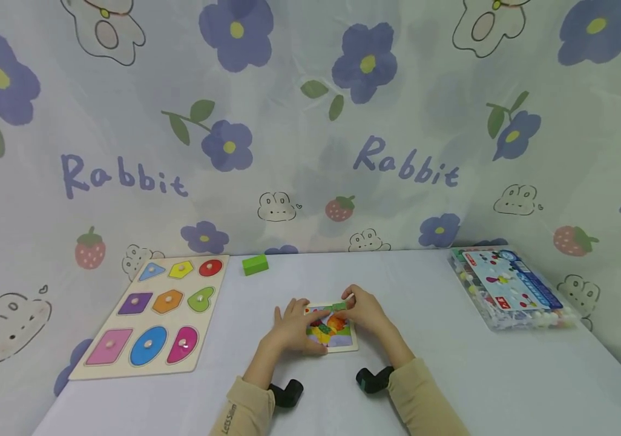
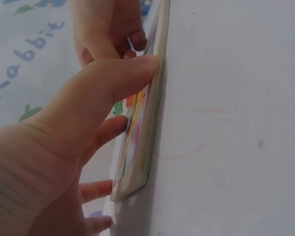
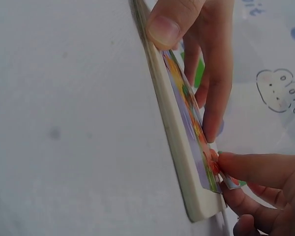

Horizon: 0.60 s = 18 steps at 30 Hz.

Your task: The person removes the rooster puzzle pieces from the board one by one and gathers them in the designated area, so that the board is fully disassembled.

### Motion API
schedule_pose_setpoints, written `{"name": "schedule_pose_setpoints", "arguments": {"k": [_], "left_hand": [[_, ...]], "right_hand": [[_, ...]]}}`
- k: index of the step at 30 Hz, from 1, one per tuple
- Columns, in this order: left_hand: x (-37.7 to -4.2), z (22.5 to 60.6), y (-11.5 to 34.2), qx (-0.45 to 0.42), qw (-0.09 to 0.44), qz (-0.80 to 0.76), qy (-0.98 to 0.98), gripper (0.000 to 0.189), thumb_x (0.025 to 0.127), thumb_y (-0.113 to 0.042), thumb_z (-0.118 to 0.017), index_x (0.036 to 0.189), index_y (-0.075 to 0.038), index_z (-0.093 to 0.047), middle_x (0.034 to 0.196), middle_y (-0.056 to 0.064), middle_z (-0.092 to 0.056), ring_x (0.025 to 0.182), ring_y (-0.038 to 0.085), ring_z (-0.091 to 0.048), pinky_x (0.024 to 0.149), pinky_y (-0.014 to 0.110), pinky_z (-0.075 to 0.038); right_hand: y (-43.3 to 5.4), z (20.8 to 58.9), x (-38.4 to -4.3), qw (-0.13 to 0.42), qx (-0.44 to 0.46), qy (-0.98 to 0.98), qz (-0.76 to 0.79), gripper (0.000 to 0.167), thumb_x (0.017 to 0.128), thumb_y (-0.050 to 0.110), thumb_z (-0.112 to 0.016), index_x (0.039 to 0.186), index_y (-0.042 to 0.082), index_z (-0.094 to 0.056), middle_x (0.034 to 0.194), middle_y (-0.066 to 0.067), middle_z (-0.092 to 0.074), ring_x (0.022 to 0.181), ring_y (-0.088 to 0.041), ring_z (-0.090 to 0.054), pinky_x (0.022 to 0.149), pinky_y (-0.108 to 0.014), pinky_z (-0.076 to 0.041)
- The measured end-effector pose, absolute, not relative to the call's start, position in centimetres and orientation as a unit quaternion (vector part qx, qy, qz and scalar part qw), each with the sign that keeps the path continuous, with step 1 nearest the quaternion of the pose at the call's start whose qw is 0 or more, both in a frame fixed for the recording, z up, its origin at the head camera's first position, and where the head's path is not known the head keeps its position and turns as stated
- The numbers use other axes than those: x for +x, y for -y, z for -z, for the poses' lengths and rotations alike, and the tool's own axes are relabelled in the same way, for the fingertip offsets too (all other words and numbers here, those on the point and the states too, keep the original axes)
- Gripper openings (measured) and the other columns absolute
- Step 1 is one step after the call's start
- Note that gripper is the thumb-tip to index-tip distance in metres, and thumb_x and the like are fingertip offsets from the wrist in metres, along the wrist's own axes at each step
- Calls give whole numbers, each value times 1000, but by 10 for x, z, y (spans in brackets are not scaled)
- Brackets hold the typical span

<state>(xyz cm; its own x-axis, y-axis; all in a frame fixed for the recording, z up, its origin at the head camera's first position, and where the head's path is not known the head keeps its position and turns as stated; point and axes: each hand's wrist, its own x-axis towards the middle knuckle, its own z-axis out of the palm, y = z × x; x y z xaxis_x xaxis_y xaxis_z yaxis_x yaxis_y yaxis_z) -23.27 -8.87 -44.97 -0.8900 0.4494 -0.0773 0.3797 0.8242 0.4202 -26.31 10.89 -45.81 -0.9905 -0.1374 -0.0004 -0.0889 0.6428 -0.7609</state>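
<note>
A small puzzle board (image 1: pixel 351 349) with a colourful picture and a pale rim lies flat between the two hands. My left hand (image 1: pixel 289 330) is spread over its left side; in the left wrist view the thumb (image 2: pixel 132 69) presses the near edge and the straight fingers touch the picture. At the upper right corner, my right hand (image 1: pixel 366 312) pinches a puzzle piece (image 3: pixel 232 182) between thumb and fingers. The piece shows tilted above the board's surface in the right wrist view, its picture mostly hidden by the fingers.
To the left lies a wooden shape board (image 1: pixel 207 318) with knobbed coloured shapes. A green block (image 1: pixel 255 264) sits near the table's back edge. At the right is a clear box (image 1: pixel 512 284) of small colourful pieces. Black wrist devices (image 1: pixel 289 393) show at both sleeves.
</note>
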Motion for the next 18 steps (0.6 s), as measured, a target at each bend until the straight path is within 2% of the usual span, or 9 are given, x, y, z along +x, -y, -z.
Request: {"name": "schedule_pose_setpoints", "arguments": {"k": [7, 18], "left_hand": [[-232, 449, 91, 222, 88, -205, -949, 71, 68, -46, -77, 132, -26, -52, 142, 21, -30, 133, 49, -16, 97, 74, -5], [-230, 447, 89, 220, 94, -207, -949, 72, 68, -46, -76, 132, -27, -51, 142, 18, -29, 134, 48, -15, 98, 73, -5]], "right_hand": [[-112, 460, -265, 57, -41, -876, 476, 34, 75, 8, -74, 104, 6, -56, 82, -4, -64, 76, -16, -58, 68, -32, -47], [-131, 456, -264, 69, 7, -847, 527, 33, 74, 9, -73, 103, 3, -58, 86, -8, -64, 69, -16, -59, 58, -27, -48]]}}
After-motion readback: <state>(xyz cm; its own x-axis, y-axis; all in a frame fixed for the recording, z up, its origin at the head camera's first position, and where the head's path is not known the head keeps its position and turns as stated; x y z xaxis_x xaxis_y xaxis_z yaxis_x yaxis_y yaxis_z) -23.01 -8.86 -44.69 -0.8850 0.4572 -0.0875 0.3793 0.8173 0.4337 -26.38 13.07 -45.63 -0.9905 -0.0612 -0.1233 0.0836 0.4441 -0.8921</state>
